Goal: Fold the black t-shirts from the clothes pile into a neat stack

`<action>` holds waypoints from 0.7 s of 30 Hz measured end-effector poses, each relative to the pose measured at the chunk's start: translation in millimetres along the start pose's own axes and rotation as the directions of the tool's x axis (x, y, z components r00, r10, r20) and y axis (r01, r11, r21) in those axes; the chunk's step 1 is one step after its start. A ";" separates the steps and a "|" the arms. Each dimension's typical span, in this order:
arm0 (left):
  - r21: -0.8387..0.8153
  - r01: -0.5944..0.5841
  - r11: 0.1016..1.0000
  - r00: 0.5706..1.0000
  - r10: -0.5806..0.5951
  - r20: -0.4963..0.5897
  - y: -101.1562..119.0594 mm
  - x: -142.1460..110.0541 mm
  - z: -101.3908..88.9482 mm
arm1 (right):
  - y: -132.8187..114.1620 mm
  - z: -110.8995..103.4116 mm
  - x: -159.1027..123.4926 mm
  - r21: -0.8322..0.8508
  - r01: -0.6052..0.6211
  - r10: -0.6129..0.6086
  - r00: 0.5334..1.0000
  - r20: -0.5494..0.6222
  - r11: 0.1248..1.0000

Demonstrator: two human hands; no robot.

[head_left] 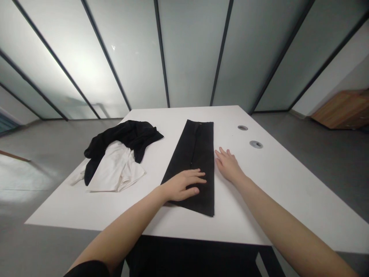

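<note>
A black garment [193, 154], folded into a long narrow strip, lies lengthwise in the middle of the white table [288, 181]. My left hand [183, 185] rests flat on its near part with the fingers stretched out, holding nothing. My right hand [227, 164] lies flat on the table just right of the strip's edge, fingers spread, touching or almost touching the cloth.
A heap of black cloth [127, 138] over a white garment [115, 171] sits at the table's left. Two round grey cable ports [256, 144] are set in the tabletop at the right. Frosted glass panels stand behind; a wooden cabinet [343, 109] is at far right.
</note>
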State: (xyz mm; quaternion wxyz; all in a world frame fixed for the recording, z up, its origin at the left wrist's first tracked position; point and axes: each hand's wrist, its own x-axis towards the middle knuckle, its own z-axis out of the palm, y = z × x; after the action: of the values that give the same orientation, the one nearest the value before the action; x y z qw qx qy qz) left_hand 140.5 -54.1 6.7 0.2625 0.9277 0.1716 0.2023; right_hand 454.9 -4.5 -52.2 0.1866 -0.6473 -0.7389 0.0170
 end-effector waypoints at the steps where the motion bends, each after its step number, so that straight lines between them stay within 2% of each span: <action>1: 0.032 0.047 0.998 0.997 -0.045 -0.056 -4.7 -1.6 -3.7 | -7.9 -2.0 -1.6 0.013 0.032 -0.032 0.999 -0.003 0.999; 4: 0.185 0.228 0.956 0.967 -0.201 -0.155 -20.5 -9.9 -9.9 | -36.9 -4.7 -9.5 0.054 0.156 -0.158 0.987 0.018 0.986; 7: 0.333 0.329 0.884 0.944 -0.312 -0.105 -30.8 -18.5 -9.1 | -58.4 -4.1 -18.3 0.086 0.266 -0.274 0.957 0.092 0.960; 10: 0.393 0.322 0.861 0.943 -0.328 -0.055 -29.3 -20.3 -8.5 | -63.4 -5.3 -22.3 0.097 0.322 -0.333 0.931 0.149 0.942; 15: 0.381 0.260 0.887 0.960 -0.279 -0.007 -12.1 -10.7 -15.7 | -54.8 -11.4 -18.8 0.123 0.378 -0.391 0.914 0.108 0.917; 17: 0.320 0.229 0.920 0.969 -0.247 0.017 -7.2 -8.1 -18.5 | -53.2 -13.2 -17.4 0.136 0.409 -0.423 0.902 0.090 0.902; 21: 0.091 0.163 0.982 0.984 -0.169 0.058 -7.1 -8.5 -19.4 | -53.9 -15.4 -16.7 0.197 0.486 -0.506 0.860 0.064 0.851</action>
State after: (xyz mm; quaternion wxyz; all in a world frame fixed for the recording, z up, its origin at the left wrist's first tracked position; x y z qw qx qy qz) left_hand 122.6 -44.0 15.5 0.2439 0.9267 0.2484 0.1416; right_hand 409.8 -32.6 -27.8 0.1980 -0.4135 -0.8860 0.0694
